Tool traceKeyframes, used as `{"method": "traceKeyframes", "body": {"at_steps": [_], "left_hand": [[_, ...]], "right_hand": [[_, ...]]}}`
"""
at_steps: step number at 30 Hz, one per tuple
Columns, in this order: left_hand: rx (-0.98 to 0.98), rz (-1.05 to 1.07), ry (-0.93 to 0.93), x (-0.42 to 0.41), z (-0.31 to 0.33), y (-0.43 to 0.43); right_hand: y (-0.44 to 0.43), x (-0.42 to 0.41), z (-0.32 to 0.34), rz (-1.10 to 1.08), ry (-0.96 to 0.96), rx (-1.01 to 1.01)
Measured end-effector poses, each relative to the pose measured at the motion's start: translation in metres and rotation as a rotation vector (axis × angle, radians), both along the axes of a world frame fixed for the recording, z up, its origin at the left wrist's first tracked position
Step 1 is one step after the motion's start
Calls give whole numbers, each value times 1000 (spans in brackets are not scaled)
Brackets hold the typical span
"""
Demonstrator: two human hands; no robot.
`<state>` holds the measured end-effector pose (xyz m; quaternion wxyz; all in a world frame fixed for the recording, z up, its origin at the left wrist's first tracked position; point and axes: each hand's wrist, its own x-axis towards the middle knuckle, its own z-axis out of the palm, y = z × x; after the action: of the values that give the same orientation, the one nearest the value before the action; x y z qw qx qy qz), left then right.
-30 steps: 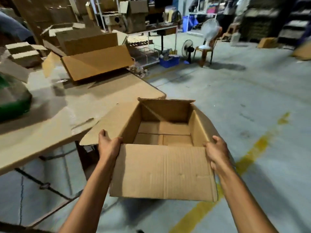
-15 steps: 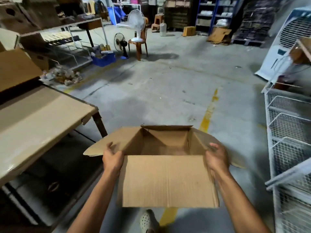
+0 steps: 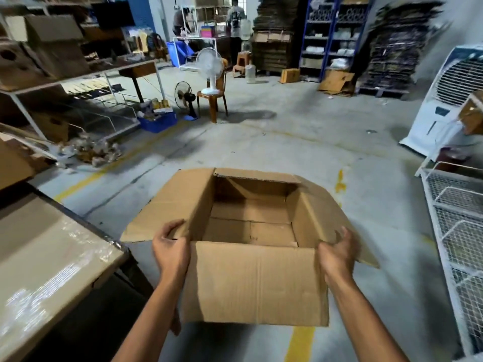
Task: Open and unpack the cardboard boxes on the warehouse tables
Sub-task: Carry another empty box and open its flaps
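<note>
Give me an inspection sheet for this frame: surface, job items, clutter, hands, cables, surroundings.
Surface: table at left, top covered in cardboard sheet with glossy tape patches.
Job's things: cardboard box held above the concrete floor, flaps open, nothing visible inside.
Clutter: heap of small items on the floor by the shelving; blue crate of goods beyond it.
Hands: left hand grips the box's left wall at the near corner; right hand grips the right wall.
Cables: nothing seen.
Surroundings: white fan on a chair, black floor fan, air cooler and wire racks at right, two people at the back.
</note>
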<state>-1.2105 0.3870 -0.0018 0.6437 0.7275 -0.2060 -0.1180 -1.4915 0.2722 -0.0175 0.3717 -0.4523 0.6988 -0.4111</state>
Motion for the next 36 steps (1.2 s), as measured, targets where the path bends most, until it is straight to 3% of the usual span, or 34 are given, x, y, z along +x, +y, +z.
{"method": "traceKeyframes", "body": {"at_steps": [5, 12, 17, 26, 28, 33, 36], "left_hand": [[-45, 146, -64, 47, 11, -72], [-50, 360, -31, 121, 27, -160], [31, 501, 51, 161, 27, -192], [117, 747, 134, 265, -3, -237], [100, 759, 131, 303, -9, -254], [47, 764, 131, 400, 2, -296], [-24, 709, 95, 457, 15, -318]], "right_hand": [[-107, 63, 8, 155, -72, -47], [-257, 153, 42, 467, 76, -163], [-312, 226, 56, 506, 146, -276], [-390, 362, 20, 774, 460, -160], [-407, 401, 12, 839, 391, -48], [-470, 520, -5, 948, -109, 421], [-490, 579, 26, 1013, -226, 529]]}}
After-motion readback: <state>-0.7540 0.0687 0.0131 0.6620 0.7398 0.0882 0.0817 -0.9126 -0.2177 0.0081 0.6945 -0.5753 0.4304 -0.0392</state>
